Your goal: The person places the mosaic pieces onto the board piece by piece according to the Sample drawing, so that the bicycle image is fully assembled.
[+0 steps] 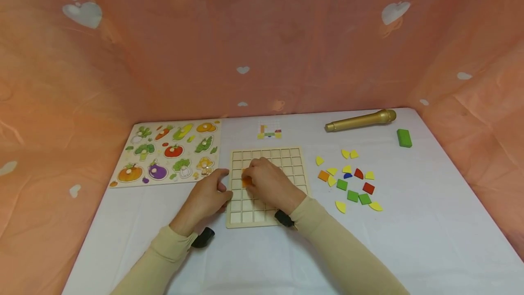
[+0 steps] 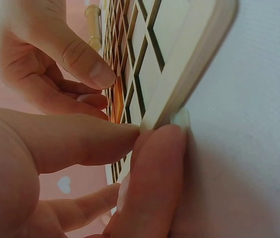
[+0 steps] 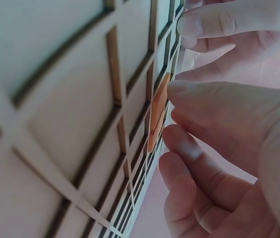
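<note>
My left hand [image 1: 206, 195] is at the left edge of a wooden grid board [image 1: 247, 217]. Thumb and index finger pinch the rim, as the left wrist view shows. Over the board's left columns is my right hand [image 1: 268, 182], fingers curled and thumb tip on an orange square tile [image 3: 159, 105]. The tile lies at a grid cell near the left rim, partly covered by the fingers in the head view. Around it, the visible cells are bare wood.
Loose yellow, green, red, blue and orange pieces [image 1: 353, 195] lie right of the board. A vegetable puzzle board [image 1: 135, 185] is at the left. Behind stands a small pattern card [image 1: 269, 129]; a gold microphone [image 1: 360, 121] and green block [image 1: 404, 138] lie at back right.
</note>
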The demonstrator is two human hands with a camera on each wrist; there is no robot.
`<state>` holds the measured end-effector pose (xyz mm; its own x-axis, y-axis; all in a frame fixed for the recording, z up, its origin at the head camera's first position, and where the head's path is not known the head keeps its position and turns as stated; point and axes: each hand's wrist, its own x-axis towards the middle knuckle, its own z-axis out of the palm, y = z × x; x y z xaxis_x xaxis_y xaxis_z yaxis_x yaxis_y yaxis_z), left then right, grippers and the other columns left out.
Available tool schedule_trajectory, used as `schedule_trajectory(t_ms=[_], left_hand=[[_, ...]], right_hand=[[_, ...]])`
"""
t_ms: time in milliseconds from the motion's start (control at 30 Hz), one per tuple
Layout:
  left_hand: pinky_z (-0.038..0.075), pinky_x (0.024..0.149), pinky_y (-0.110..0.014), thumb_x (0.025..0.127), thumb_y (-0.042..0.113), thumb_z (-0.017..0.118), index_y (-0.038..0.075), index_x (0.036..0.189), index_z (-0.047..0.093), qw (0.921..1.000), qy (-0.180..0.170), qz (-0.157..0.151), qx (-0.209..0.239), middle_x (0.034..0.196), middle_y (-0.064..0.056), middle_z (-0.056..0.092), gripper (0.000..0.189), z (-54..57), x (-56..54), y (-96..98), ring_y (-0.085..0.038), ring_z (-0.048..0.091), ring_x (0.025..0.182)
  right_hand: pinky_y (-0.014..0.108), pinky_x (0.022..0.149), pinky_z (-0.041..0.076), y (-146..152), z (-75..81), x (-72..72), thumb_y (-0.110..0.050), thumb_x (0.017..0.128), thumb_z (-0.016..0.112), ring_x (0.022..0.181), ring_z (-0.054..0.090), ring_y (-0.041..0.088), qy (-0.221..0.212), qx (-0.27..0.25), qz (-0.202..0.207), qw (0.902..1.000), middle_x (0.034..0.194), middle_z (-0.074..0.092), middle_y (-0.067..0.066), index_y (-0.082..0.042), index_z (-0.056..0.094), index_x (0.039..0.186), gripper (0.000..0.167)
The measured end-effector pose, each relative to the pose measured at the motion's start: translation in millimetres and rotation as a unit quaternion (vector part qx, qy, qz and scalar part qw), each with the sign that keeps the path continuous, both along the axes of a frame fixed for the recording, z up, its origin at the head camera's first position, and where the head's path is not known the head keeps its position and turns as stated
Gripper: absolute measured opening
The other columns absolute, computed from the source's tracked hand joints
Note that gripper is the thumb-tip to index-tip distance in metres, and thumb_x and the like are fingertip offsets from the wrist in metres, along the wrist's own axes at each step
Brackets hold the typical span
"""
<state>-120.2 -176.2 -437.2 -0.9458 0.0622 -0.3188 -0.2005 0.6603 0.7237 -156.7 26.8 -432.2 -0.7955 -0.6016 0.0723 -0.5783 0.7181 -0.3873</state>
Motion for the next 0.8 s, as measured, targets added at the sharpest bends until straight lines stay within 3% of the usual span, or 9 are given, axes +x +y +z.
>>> schedule_trajectory(t_ms=[200, 400, 800], left_hand=[[0.055, 0.061, -0.029, 0.096, 0.007, 0.072, 0.006, 0.156, 0.051, 0.9999, 0.008, -0.004, 0.004, 0.096, -0.009, 0.065, 0.064, -0.6, -0.6, -0.1, -0.017, 0.067, 0.062], [0.055, 0.06, -0.029, 0.096, 0.007, 0.073, 0.006, 0.156, 0.051, 1.0, 0.004, -0.004, 0.003, 0.097, -0.01, 0.064, 0.064, 0.1, 0.0, -0.5, -0.017, 0.066, 0.063], [0.056, 0.061, -0.029, 0.096, 0.007, 0.073, 0.006, 0.158, 0.049, 0.9999, -0.007, -0.001, 0.011, 0.099, -0.011, 0.064, 0.066, 2.4, 1.1, 0.3, -0.018, 0.066, 0.065]], right_hand=[[0.028, 0.081, 0.056, 2.0, 1.9, 0.6, -0.013, 0.097, 0.082, 0.096, 0.06, 0.018, -0.005, -0.006, -0.004, 1.0, 0.102, 0.072, 0.001, -0.012, 0.084, 0.114, 0.017], [0.032, 0.089, 0.057, 13.9, 2.1, 0.9, -0.009, 0.099, 0.075, 0.1, 0.061, 0.019, -0.024, -0.022, -0.017, 0.9993, 0.107, 0.073, 0.001, -0.012, 0.084, 0.116, 0.019], [0.041, 0.1, 0.06, 85.6, 8.6, 6.5, -0.018, 0.098, 0.078, 0.111, 0.064, 0.024, -0.03, -0.013, -0.092, 0.9952, 0.111, 0.073, 0.004, -0.006, 0.081, 0.118, 0.023]])
